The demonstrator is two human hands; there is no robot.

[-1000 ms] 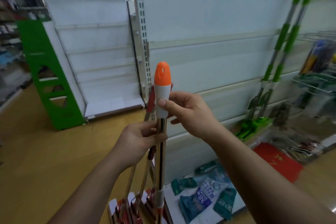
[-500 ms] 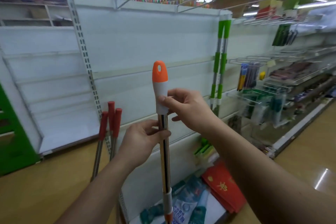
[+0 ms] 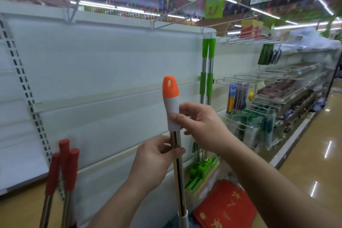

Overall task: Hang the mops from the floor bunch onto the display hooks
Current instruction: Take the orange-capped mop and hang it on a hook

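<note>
The mop (image 3: 171,106) stands upright before the person, long axis vertical, its orange cap and hanging hole on top. The left hand (image 3: 155,157) is wrapped round the metal shaft. The right hand (image 3: 201,126), higher and nearer the cap, pinches the white grip. The hooks (image 3: 152,24) jut from the shelf top, well above the cap. Wire baskets (image 3: 268,77) to the right hold packaged goods.

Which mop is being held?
The orange-capped mop, gripped by the left hand and right hand. The red-handled mops stand untouched; the green mops are at the shelving.
</note>
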